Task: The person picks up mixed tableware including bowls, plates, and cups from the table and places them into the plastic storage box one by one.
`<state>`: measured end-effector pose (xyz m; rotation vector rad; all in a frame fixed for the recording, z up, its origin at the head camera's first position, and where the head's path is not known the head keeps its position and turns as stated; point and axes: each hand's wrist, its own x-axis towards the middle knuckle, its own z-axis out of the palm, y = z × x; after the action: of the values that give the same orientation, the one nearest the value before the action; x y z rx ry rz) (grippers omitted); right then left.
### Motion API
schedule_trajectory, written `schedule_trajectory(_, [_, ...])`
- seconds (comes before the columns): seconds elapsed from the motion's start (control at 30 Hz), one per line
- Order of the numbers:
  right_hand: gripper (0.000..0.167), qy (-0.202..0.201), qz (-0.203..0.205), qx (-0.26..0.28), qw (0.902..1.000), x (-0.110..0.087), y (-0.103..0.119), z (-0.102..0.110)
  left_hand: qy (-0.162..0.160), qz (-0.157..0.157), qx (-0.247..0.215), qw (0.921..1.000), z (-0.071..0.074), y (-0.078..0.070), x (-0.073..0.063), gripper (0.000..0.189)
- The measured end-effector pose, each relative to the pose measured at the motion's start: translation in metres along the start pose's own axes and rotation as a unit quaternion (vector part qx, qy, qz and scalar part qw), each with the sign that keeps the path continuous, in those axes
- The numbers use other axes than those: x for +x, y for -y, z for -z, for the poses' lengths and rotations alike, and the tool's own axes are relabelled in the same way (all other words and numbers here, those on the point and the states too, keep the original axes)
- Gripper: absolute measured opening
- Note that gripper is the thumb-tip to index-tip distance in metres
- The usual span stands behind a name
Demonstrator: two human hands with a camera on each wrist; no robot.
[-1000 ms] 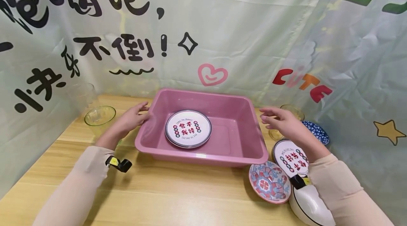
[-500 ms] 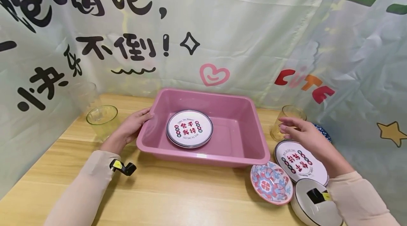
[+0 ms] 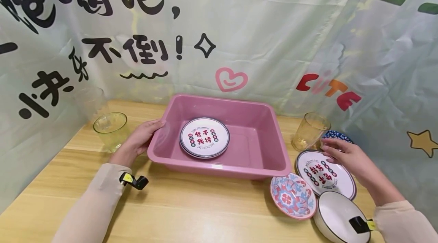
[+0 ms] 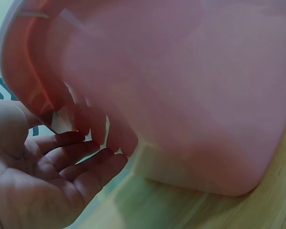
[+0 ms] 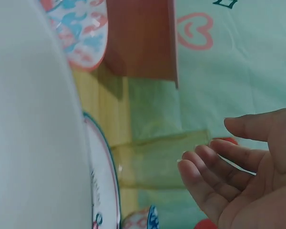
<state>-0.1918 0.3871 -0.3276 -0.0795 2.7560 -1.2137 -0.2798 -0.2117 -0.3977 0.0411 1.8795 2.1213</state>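
Note:
A pink plastic basin (image 3: 253, 142) stands on the table with a small stack of white plates (image 3: 204, 136) inside, red characters printed on the top one. At its left rim, my left hand (image 3: 142, 136) grips the edge; the left wrist view has the thumb over the rim and the fingers curled beneath. My right hand (image 3: 350, 159) hovers above more printed plates (image 3: 318, 176) right of the basin, holding nothing. In the right wrist view its fingers (image 5: 200, 179) are loosely bent near an amber glass (image 5: 157, 160).
A patterned bowl (image 3: 293, 197) and a white bowl (image 3: 338, 216) sit at front right. Behind the right hand is a blue-patterned dish (image 3: 337, 135). A yellow-green glass (image 3: 111, 131) and a clear glass (image 3: 90, 102) stand at left. A printed curtain (image 3: 260, 45) closes the back.
My left hand has come in against the basin's left rim and taken hold. The right hand has drawn away from the basin, rightward and toward me, over the plates.

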Motion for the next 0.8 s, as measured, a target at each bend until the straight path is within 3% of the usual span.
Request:
schedule_trajectory(0.17, [0.054,-0.016,-0.023,-0.019,0.9994,-0.006,-0.02,0.009,-0.007,-0.005,-0.009,0.9999,-0.001,0.001,0.0,0.065])
schedule_trajectory(0.47, [0.055,-0.009,-0.058,-0.096,0.9937,-0.019,-0.053,0.026,-0.006,-0.006,-0.04,0.9991,-0.004,0.002,0.0,0.065])
schedule_trajectory(0.8, [0.075,0.041,-0.12,-0.114,0.9854,-0.025,-0.09,0.028,-0.014,-0.004,-0.031,0.9994,-0.004,0.002,0.001,0.064])
